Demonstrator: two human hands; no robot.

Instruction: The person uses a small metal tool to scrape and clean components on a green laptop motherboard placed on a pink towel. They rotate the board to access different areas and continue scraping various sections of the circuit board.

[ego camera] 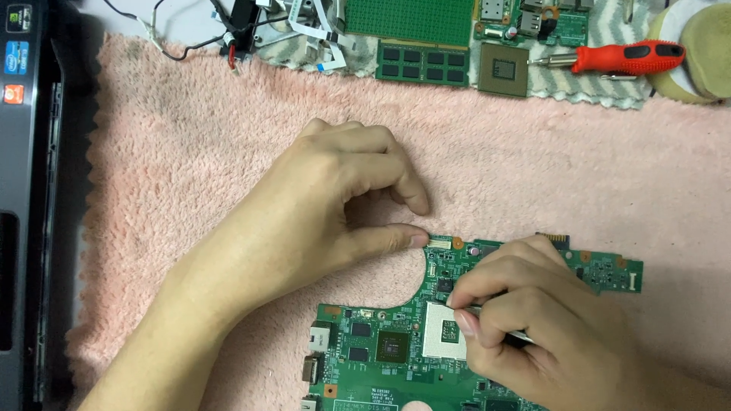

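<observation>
We steady the green circuit board on the pink towel with our left hand, thumb pressing its 11 o'clock corner, while our right hand, nearer the socket, pinches a thin metal tool lying toward 9 o'clock.

Both hands are bare: the left hand and the right hand wear no gloves, rings or watch. Forearms are uncovered, no sleeves visible; fingernails short and plain.
</observation>
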